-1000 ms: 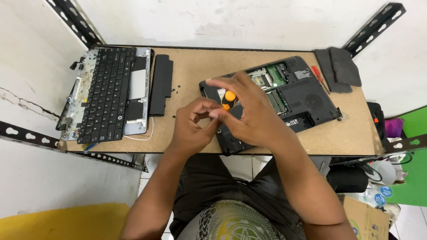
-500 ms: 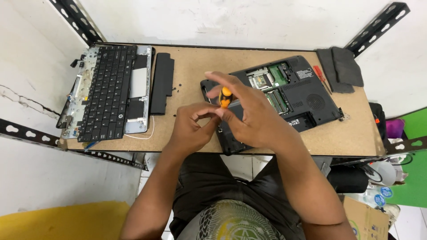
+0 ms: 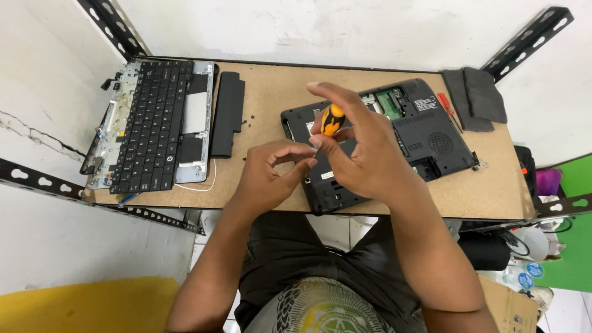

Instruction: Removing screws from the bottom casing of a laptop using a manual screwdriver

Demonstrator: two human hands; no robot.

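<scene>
An orange-and-black screwdriver (image 3: 332, 119) is gripped by the right hand (image 3: 364, 154) over the opened laptop base (image 3: 425, 139); the left hand (image 3: 268, 176), just left, is pinched shut, its contents hidden.

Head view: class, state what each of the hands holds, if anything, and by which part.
The right hand grips a screwdriver by its orange-and-black handle. Whether the left hand, fingertips pinched by the shaft, holds anything cannot be told.

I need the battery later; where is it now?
Head view: the battery lies on the table's left half, between the keyboard and the laptop base, beside the keyboard.
</scene>
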